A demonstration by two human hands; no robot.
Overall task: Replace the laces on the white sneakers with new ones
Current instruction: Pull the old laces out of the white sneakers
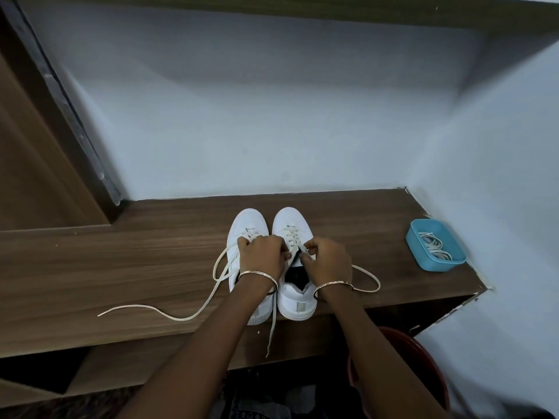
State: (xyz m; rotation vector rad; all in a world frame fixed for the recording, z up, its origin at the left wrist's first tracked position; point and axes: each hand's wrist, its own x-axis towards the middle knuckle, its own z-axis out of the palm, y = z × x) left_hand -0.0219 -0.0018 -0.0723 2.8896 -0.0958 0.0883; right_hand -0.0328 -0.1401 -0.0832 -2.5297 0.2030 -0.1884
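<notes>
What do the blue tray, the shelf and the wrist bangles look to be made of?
Tray: likely plastic, with a smooth, uniform blue and moulded rounded corners. Shelf: wood-look board, probably laminate, matte brown with a printed-looking grain. Bangles: metal, judging by the thin, shiny gold-toned bands; the exact metal is unclear.

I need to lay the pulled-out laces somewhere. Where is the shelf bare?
Bare wood lies between the right sneaker and the blue tray, and along the back wall behind both shoes. The far left is open beyond the trailing lace. It is crowded around both hands.
</notes>
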